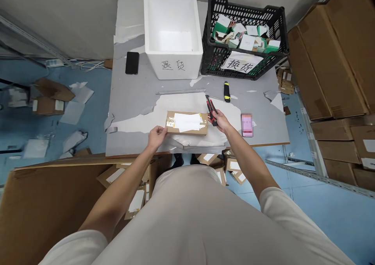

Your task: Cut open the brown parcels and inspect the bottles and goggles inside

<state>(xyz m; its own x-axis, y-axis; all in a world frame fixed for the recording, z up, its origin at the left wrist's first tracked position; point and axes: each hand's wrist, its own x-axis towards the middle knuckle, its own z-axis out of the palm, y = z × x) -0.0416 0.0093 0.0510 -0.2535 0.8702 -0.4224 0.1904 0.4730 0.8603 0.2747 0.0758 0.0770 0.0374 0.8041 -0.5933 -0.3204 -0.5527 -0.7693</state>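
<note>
A small brown cardboard box (188, 123) with a white label and shiny tape lies on the worn grey-and-white table (129, 97). My left hand (156, 136) pinches the box's left end, thumb and fingers pressed together there. On the other side, my right hand (220, 120) is wrapped round a red and black utility knife (211, 110), whose tip points up and away from me, just beyond the box's right end. Parts of the right fingers are hidden behind the knife.
White foam bin (172, 65) and black crate (246, 58) of small boxes stand at the back. A black phone (132, 63), a yellow-black cutter (226, 92) and a lit phone (247, 125) lie around. A large open carton (52, 202) is at lower left, stacked cartons (336, 61) at right.
</note>
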